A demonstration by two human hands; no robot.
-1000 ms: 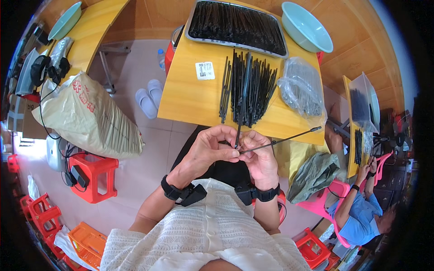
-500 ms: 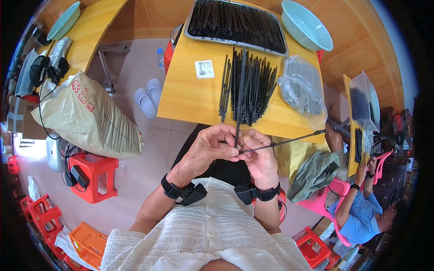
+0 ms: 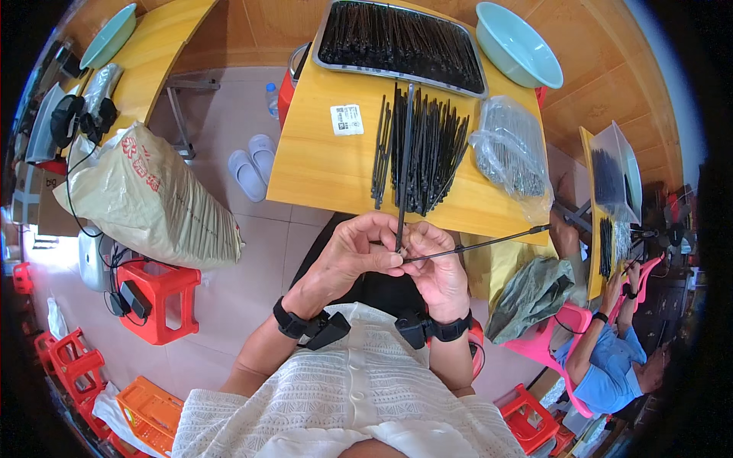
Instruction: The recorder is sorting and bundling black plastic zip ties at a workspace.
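Note:
My left hand pinches the lower end of a thick black rod, which points away from me over the table. Against it, my right hand has its fingers closed round the near end of a thinner black rod. This one slants out to the right and has a small knob partway along. Both rods meet at my fingertips, where the fingers hide the exact contact. Just beyond the hands, a pile of similar black rods lies on the yellow table, with a few set apart at its left.
At the table's back stand a metal tray full of dark rods and a pale green basin. A clear bag of rods lies right, a white label left. A sack and red stool flank me; a co-worker sits right.
Both hands keep their hold in almost the same place. The far end of the thinner rod sits very slightly lower, and the whole view has shifted a touch.

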